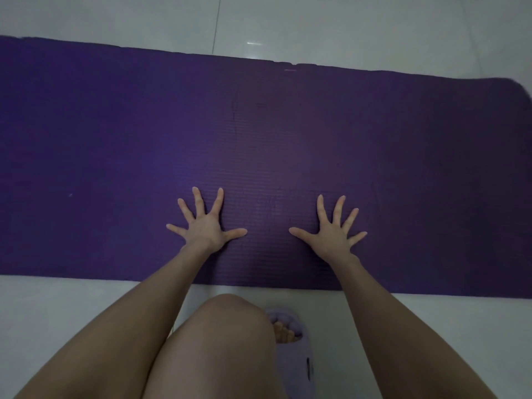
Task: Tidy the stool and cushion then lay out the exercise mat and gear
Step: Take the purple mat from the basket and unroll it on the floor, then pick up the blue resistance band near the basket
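Pale tiled floor [374, 27] bearing the unrolled purple exercise mat [115, 145], which lies beneath the left hand [205, 223] and right hand [331, 230], both splayed palm-down, apparently pressing it flat; a lilac slipper [296, 358] sits behind them.

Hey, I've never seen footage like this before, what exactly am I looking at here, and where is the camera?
There is no machine here. A person wears a camera on their head, so this single picture looks forward and down over their own arms. A purple exercise mat lies unrolled across the pale tiled floor. The left hand and right hand press flat on it, fingers spread, holding nothing. Below, you see a bent knee and a foot in a lilac slipper on the floor beside the mat.
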